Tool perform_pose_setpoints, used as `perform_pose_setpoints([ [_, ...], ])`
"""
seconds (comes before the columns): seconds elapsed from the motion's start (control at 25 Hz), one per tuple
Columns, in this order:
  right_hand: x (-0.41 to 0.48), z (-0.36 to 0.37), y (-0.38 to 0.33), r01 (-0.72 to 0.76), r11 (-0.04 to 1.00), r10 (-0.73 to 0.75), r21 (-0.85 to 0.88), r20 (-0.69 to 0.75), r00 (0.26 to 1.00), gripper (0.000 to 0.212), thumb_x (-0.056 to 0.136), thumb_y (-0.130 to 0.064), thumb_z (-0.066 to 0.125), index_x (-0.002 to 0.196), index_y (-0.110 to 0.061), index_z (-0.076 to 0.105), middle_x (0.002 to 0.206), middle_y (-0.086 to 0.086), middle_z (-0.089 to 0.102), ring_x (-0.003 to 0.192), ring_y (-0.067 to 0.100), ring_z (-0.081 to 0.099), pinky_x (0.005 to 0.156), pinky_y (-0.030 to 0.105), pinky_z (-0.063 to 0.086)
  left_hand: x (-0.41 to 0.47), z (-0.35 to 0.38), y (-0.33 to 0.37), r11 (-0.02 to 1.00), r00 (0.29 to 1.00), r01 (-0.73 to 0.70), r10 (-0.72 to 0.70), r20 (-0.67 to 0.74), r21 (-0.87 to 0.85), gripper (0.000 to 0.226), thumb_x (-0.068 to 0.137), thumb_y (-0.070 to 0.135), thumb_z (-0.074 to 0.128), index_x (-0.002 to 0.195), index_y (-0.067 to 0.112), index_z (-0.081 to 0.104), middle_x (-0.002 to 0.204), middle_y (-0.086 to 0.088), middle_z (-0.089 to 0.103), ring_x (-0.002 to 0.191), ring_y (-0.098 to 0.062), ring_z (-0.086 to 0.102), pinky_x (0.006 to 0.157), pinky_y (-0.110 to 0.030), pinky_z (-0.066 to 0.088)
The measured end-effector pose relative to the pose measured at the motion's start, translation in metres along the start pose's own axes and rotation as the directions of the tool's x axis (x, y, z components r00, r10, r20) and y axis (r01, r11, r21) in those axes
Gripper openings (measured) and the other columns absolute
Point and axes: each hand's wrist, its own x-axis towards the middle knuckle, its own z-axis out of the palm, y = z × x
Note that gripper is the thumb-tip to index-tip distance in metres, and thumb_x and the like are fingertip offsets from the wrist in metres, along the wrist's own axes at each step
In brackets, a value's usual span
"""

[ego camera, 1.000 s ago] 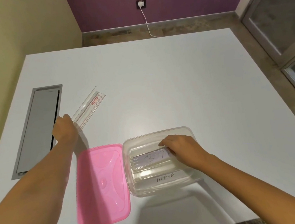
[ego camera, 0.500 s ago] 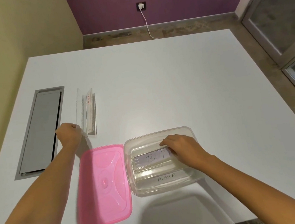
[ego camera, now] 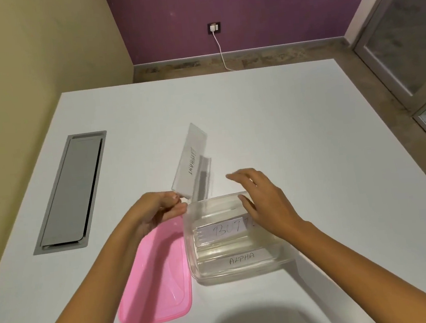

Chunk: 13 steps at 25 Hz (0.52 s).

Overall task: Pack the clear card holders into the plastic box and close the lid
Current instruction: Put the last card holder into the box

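On the broad white surface (ego camera: pixel 268 118) the clear rectangular plastic box (ego camera: pixel 245 269) stands open near the front edge, two labelled clear card holders (ego camera: pixel 225 230) already lying inside, and the flat pink plastic lid (ego camera: pixel 154 282) lies just left of it, touching or nearly touching its wall. The risk, as I judge it, lies in the third clear card holder (ego camera: pixel 193 163): the left hand (ego camera: pixel 159 212) pinches only its near bottom corner, so the long angled piece sticks out beyond the far rim and could twist out of that small grip, knock the rim, or land across the holders below so the lid would not seat. The right hand (ego camera: pixel 264 203) hovers over the far right of the box, fingers spread, holding nothing, and could block the way in. Against the frame half a second back, the left hand has carried the holder from beside the grey recessed panel (ego camera: pixel 72 193) to the box's far left corner, and the right hand has lifted off the packed holders.
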Motion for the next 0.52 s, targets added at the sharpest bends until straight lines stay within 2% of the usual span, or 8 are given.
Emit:
perform_pose_setpoints([
  [0.04, 0.005, -0.004, 0.0, 0.017, 1.0, -0.018, -0.018, -0.016, 1.0, 0.058, 0.085, -0.01, 0.062, 0.138, -0.024, 0.041, 0.138, -0.001, 0.045, 0.121, 0.017, 0.047, 0.081, 0.029, 0.055, -0.006, 0.004, -0.001, 0.997, 0.994, 0.076, -0.078, 0.08, 0.032, 0.04, 0.093, -0.011, 0.041, 0.067, -0.004, 0.071, 0.061, -0.013, 0.071, 0.056, -0.015, 0.073, 0.049, -0.017, 0.058],
  [0.12, 0.014, -0.012, 0.001, 0.071, 0.993, -0.069, -0.09, 0.023, 0.997, 0.076, 0.08, -0.016, 0.069, 0.145, -0.027, 0.03, 0.152, 0.003, 0.031, 0.137, 0.021, 0.032, 0.102, 0.03, 0.041, -0.016, 0.009, -0.003, 0.975, 0.951, 0.182, -0.208, 0.228, 0.129, 0.048, 0.094, -0.011, 0.038, 0.062, -0.004, 0.073, 0.06, -0.013, 0.072, 0.057, -0.016, 0.073, 0.051, -0.018, 0.058],
  [0.2, 0.022, -0.019, 0.004, 0.131, 0.978, -0.116, -0.165, 0.094, 0.989, 0.087, 0.077, -0.02, 0.073, 0.148, -0.029, 0.022, 0.157, 0.005, 0.021, 0.144, 0.024, 0.022, 0.115, 0.035, 0.025, -0.023, 0.013, -0.004, 0.941, 0.905, 0.206, -0.287, 0.315, 0.268, 0.045, 0.093, -0.015, 0.037, 0.066, -0.005, 0.071, 0.061, -0.013, 0.072, 0.056, -0.016, 0.072, 0.052, -0.019, 0.059],
  [0.24, 0.024, -0.022, 0.006, 0.164, 0.967, -0.143, -0.193, 0.121, 0.982, 0.087, 0.077, -0.019, 0.073, 0.148, -0.028, 0.023, 0.157, 0.006, 0.023, 0.144, 0.025, 0.022, 0.118, 0.038, 0.021, -0.027, 0.015, -0.004, 0.923, 0.887, 0.198, -0.312, 0.339, 0.331, 0.044, 0.092, -0.017, 0.037, 0.067, -0.005, 0.071, 0.061, -0.013, 0.072, 0.056, -0.016, 0.072, 0.053, -0.019, 0.059],
  [0.32, 0.024, -0.025, 0.01, 0.234, 0.944, -0.197, -0.233, 0.17, 0.966, 0.079, 0.075, -0.014, 0.072, 0.143, -0.023, 0.034, 0.148, 0.007, 0.039, 0.139, 0.026, 0.034, 0.119, 0.041, 0.02, -0.033, 0.017, -0.006, 0.894, 0.87, 0.18, -0.34, 0.357, 0.411, 0.041, 0.091, -0.019, 0.038, 0.071, -0.003, 0.071, 0.062, -0.013, 0.072, 0.056, -0.016, 0.072, 0.054, -0.019, 0.059],
  [0.4, 0.021, -0.027, 0.014, 0.296, 0.92, -0.243, -0.256, 0.218, 0.945, 0.067, 0.069, -0.009, 0.072, 0.131, -0.019, 0.049, 0.131, 0.005, 0.054, 0.127, 0.026, 0.048, 0.117, 0.042, 0.025, -0.037, 0.019, -0.008, 0.876, 0.862, 0.165, -0.352, 0.365, 0.454, 0.035, 0.091, -0.017, 0.041, 0.079, -0.002, 0.07, 0.066, -0.013, 0.072, 0.059, -0.015, 0.073, 0.059, -0.021, 0.061],
  [0.44, 0.02, -0.028, 0.016, 0.327, 0.906, -0.27, -0.268, 0.228, 0.935, 0.06, 0.068, -0.009, 0.074, 0.124, -0.019, 0.054, 0.123, 0.004, 0.057, 0.122, 0.024, 0.051, 0.116, 0.043, 0.027, -0.039, 0.02, -0.008, 0.867, 0.861, 0.143, -0.347, 0.371, 0.477, 0.029, 0.092, -0.012, 0.044, 0.085, -0.001, 0.07, 0.073, -0.013, 0.073, 0.064, -0.015, 0.073, 0.065, -0.023, 0.062],
  [0.52, 0.019, -0.031, 0.02, 0.397, 0.872, -0.347, -0.287, 0.21, 0.914, 0.049, 0.07, -0.008, 0.076, 0.114, -0.019, 0.059, 0.115, 0.004, 0.061, 0.121, 0.024, 0.053, 0.117, 0.044, 0.025, -0.042, 0.023, -0.007, 0.848, 0.867, 0.03, -0.286, 0.409, 0.529, 0.021, 0.092, 0.012, 0.052, 0.101, 0.003, 0.069, 0.091, -0.011, 0.07, 0.078, -0.016, 0.07, 0.078, -0.024, 0.06],
])
